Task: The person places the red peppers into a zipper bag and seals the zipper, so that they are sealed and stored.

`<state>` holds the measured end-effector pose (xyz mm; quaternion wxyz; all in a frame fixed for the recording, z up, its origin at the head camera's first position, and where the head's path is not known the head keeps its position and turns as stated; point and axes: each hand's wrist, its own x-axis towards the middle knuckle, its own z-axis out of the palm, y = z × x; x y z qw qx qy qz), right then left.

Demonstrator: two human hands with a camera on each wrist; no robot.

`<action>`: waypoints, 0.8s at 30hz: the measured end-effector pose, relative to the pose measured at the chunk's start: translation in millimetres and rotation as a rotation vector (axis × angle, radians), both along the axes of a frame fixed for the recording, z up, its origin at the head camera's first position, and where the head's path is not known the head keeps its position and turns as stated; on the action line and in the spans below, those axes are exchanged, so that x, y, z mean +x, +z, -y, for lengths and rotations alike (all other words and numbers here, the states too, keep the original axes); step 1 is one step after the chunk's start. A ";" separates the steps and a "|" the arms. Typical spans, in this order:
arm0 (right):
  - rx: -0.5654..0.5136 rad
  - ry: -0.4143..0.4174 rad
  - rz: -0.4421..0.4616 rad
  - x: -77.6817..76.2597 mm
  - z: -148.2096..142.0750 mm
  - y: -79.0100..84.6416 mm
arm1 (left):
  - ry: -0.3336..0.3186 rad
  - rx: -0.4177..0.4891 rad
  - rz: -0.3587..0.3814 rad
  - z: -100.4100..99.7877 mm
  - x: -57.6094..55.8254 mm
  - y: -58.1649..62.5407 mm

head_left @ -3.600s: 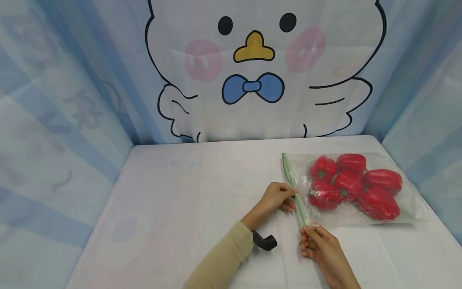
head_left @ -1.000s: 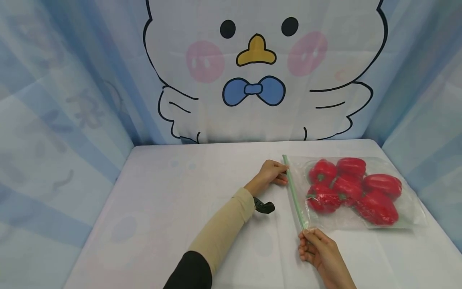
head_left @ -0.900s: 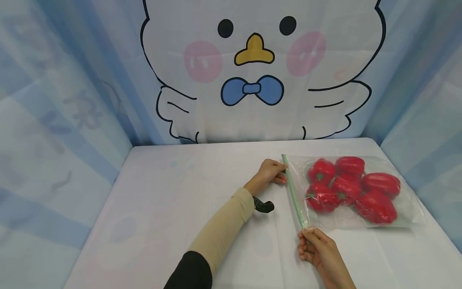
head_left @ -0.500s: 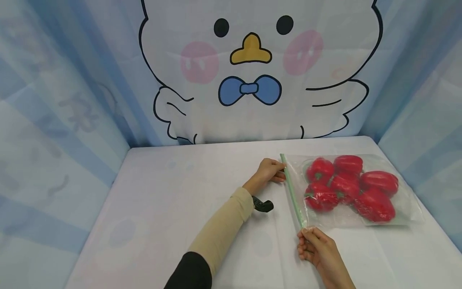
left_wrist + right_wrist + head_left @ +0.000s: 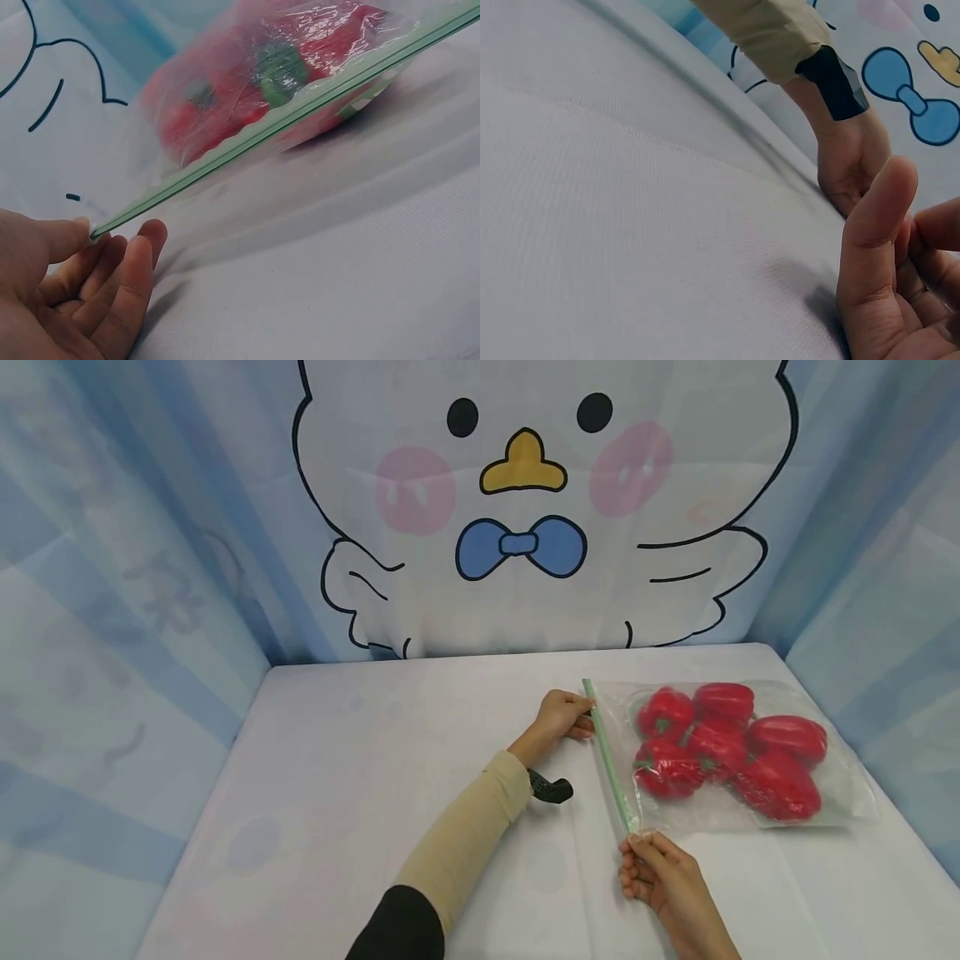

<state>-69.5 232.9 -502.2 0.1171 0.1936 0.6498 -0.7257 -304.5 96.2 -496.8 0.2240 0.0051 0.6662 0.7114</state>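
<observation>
Several red bell peppers (image 5: 720,747) lie inside a clear zip bag (image 5: 846,797) on the right side of the table. The bag's green zip strip (image 5: 612,764) faces left and runs straight from far to near. My left hand (image 5: 558,717) pinches the strip close to its far end; the left wrist view shows thumb and fingers on the strip's end, the other fingers (image 5: 124,289) loosely bent. My right hand (image 5: 667,881) pinches the near corner of the bag between thumb and forefinger. In the right wrist view the bag is hidden behind that hand's fingers.
The table has a white cloth (image 5: 360,793). Behind it hangs a curtain (image 5: 525,610) with a cartoon face, and blue curtains close in both sides. A black wrist device (image 5: 551,789) sticks out under my left wrist.
My left hand has slid along the strip from its middle to the far end. The strip, wavy before, now lies straight and narrow. Over the last second the hands hold almost still.
</observation>
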 end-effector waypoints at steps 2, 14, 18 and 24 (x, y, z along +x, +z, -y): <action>0.000 0.002 -0.004 0.6 0.2 -0.4 | 0.006 -0.001 -0.008 -0.7 0.6 -0.2; 0.009 -0.010 -0.004 0.7 0.8 -0.4 | 0.063 -0.006 -0.045 -5.2 -0.5 0.1; 0.006 -0.017 -0.006 0.3 0.6 -1.0 | 0.088 -0.012 -0.055 -6.5 -2.6 1.0; -0.004 -0.010 -0.022 2.7 1.5 -3.6 | 0.117 -0.031 -0.058 -6.2 -3.5 -1.2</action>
